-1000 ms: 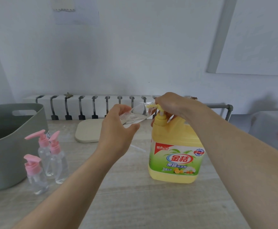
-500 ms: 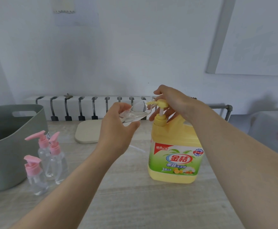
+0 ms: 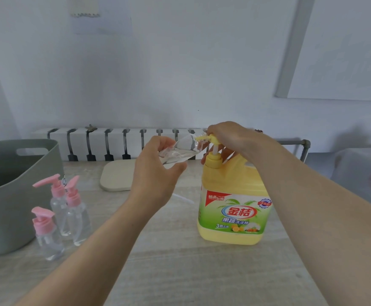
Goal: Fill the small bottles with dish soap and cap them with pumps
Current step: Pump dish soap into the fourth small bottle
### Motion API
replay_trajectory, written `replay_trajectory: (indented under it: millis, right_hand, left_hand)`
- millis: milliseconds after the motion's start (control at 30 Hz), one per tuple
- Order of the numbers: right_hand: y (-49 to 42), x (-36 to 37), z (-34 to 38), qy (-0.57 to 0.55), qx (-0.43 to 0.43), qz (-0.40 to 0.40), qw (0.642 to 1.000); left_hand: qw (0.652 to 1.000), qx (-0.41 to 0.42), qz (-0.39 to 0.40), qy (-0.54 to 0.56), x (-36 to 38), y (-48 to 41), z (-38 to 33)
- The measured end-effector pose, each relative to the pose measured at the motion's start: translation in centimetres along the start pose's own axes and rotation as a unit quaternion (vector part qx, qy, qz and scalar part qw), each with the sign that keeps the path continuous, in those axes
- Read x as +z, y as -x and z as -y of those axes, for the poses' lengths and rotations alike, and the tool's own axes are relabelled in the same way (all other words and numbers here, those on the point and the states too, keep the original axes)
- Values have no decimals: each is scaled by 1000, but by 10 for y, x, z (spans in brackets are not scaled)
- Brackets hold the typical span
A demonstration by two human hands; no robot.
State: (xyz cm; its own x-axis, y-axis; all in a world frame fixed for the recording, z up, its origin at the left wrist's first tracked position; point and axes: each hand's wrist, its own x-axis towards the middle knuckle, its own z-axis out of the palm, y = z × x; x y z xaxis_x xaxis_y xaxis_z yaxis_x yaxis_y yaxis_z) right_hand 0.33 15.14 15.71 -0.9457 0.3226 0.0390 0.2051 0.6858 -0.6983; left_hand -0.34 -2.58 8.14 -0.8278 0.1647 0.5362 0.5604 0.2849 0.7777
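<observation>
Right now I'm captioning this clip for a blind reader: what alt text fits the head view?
A left hand holds a small clear bottle tilted at the spout of a yellow dish soap jug, while the right hand grips the jug's pump. Three pink-pumped bottles stand beside a grey tub.

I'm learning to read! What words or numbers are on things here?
"金桔": big red letters on the soap jug label.
"果蔬洗洁精": just below it.
"3倍": label's lower left.
Red corner banner and round badge: too blurred to read.
</observation>
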Motion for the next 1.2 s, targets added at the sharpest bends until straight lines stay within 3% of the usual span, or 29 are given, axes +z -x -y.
replay_trajectory:
  millis: [333,600,800,1000,1200]
  right_hand:
    - [0,2,3,53,19,71,996]
    - [0,3,2,53,16,38,998]
    - [3,3,-2,-27,-2,25,999]
    - [5,-7,-3,-116,15,74,990]
    - [7,-8,-2,-83,9,54,995]
  left_hand:
    - [1000,-7,2,7,0,2,3]
    - [1000,-19,5,13,2,2,7]
    - [1000,-18,5,14,2,3,6]
    - [1000,-10,-1,7,1,-1,2]
    - [1000,-4,-1,13,1,1,2]
